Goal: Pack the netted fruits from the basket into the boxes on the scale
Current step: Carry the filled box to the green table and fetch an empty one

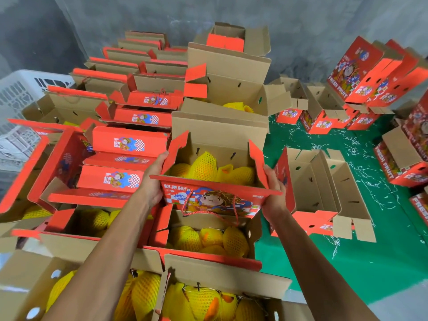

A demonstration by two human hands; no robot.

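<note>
Gripping one open red fruit box [216,200] at frame centre, the left hand [151,181] and right hand [274,193] curl round its two side walls. At least four yellow netted fruits [205,166] lie inside; two more filled boxes [208,239] sit below.

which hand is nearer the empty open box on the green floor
Right. The right hand grips the held box's right side, just beside the empty box; the left hand grips its far side.

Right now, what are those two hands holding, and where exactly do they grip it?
An open red cardboard box of yellow netted fruits: the left hand grips its left end, the right hand its right end.
</note>
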